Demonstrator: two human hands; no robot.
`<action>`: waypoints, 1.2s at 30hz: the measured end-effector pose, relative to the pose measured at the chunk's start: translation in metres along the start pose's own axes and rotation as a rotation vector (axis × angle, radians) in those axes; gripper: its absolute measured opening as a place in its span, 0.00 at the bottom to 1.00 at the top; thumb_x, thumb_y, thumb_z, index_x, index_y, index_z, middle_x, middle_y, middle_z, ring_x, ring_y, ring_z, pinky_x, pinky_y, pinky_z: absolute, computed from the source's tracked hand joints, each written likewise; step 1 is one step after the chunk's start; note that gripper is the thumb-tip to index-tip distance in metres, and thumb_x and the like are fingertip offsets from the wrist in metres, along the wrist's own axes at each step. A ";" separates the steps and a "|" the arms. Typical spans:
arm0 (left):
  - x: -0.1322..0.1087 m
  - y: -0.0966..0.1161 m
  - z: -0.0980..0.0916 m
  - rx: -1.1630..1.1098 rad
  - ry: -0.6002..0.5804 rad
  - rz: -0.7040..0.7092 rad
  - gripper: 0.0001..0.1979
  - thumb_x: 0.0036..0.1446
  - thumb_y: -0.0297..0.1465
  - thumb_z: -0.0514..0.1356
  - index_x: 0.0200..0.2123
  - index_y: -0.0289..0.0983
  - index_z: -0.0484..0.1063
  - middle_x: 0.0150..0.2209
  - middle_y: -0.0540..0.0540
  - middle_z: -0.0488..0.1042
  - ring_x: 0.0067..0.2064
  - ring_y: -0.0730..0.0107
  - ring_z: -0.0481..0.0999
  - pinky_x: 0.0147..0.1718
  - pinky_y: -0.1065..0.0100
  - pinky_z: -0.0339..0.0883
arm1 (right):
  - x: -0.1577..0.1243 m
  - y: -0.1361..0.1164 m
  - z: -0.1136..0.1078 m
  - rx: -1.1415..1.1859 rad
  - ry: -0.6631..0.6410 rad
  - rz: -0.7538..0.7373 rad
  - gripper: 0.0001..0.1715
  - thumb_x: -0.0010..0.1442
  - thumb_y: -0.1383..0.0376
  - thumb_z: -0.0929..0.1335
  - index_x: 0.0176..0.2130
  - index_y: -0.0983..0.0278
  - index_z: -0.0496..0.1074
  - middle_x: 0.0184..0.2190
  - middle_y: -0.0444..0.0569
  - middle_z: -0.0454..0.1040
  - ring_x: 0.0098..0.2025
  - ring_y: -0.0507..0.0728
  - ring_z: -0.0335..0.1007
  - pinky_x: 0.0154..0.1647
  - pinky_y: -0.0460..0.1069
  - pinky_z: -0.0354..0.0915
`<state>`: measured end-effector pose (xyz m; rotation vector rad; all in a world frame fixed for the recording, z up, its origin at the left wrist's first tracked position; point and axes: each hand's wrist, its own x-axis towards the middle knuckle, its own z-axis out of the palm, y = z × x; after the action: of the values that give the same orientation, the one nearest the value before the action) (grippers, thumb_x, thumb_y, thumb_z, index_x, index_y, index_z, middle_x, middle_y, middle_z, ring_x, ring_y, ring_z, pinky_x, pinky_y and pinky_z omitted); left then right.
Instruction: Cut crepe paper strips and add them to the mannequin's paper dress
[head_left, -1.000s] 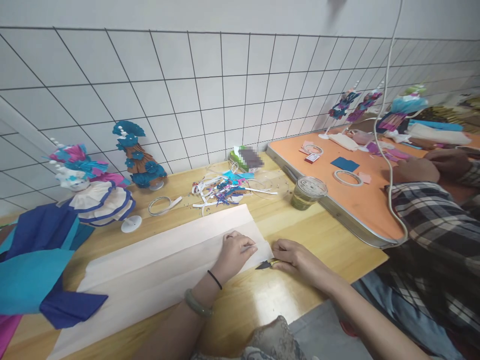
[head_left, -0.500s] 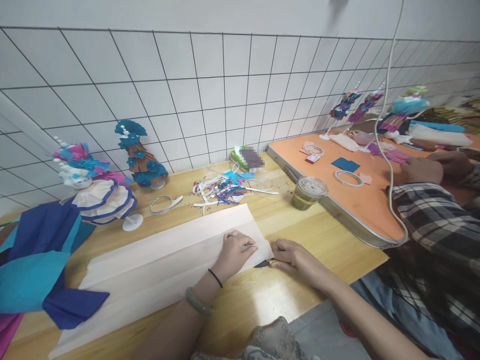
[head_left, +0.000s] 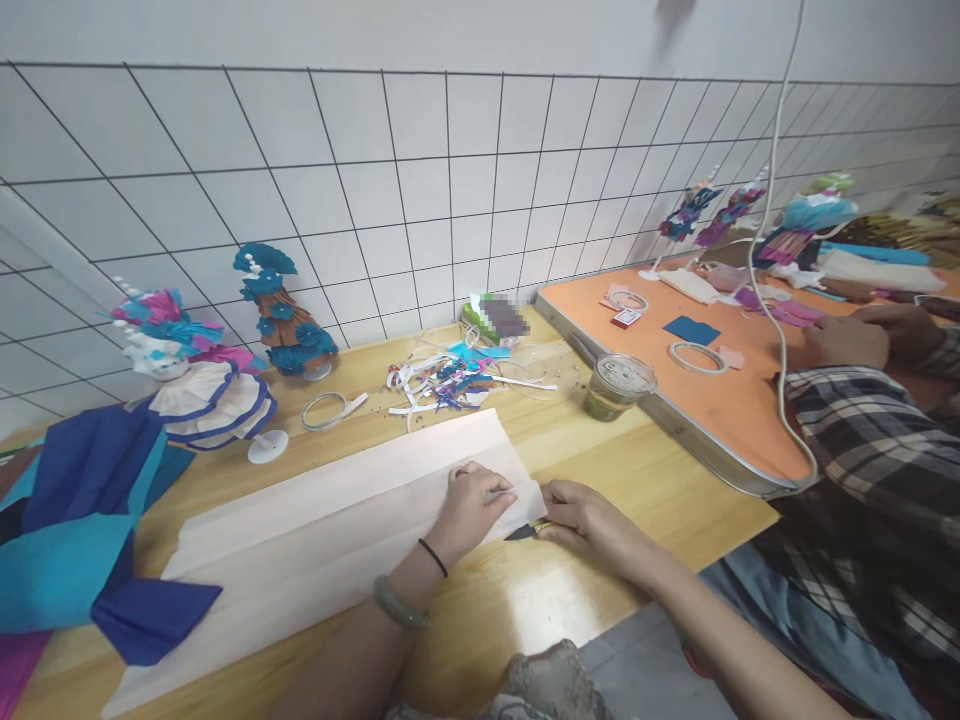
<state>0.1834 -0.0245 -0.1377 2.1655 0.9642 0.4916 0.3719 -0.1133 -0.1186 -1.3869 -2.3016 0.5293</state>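
A long folded sheet of pale pink crepe paper (head_left: 315,540) lies across the wooden table (head_left: 645,470). My left hand (head_left: 472,505) rests on its right end, fingers curled and pressing the paper down. My right hand (head_left: 589,520) sits just to the right of it, closed round a small dark-bladed cutting tool (head_left: 521,532) whose tip meets the lower right edge of the paper. The rest of the tool is hidden in my fingers.
Paper dolls (head_left: 191,385) (head_left: 281,315), blue and teal paper sheets (head_left: 75,530), tape rolls (head_left: 322,410), paper scraps (head_left: 450,380) and a plastic cup (head_left: 616,385) stand behind. At right, an orange board (head_left: 720,400) with a co-worker's hands (head_left: 844,340) and plaid sleeve.
The blade tip has slid slightly left along the paper's edge, nearer my left hand. Both hands otherwise hold their places.
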 end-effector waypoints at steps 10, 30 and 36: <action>-0.001 -0.002 0.001 -0.001 0.011 -0.002 0.06 0.53 0.34 0.59 0.29 0.42 0.75 0.32 0.51 0.76 0.42 0.65 0.68 0.45 0.61 0.52 | -0.001 -0.001 0.003 -0.025 -0.005 0.042 0.18 0.64 0.57 0.60 0.36 0.63 0.74 0.33 0.51 0.70 0.37 0.55 0.65 0.39 0.49 0.60; -0.001 0.000 0.000 -0.007 0.013 0.000 0.06 0.53 0.33 0.58 0.28 0.41 0.74 0.32 0.51 0.76 0.41 0.65 0.69 0.45 0.60 0.52 | 0.003 -0.007 0.004 -0.044 -0.005 0.029 0.20 0.64 0.56 0.59 0.36 0.64 0.74 0.32 0.51 0.70 0.36 0.55 0.65 0.36 0.48 0.58; 0.000 -0.002 0.000 -0.007 0.017 0.001 0.05 0.53 0.33 0.59 0.29 0.41 0.75 0.33 0.51 0.76 0.41 0.65 0.69 0.45 0.61 0.52 | 0.003 -0.009 0.003 -0.033 -0.008 0.039 0.19 0.64 0.56 0.59 0.41 0.63 0.74 0.33 0.51 0.70 0.37 0.56 0.65 0.38 0.48 0.59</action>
<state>0.1824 -0.0241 -0.1394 2.1593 0.9691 0.5142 0.3625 -0.1149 -0.1163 -1.4500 -2.3034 0.5123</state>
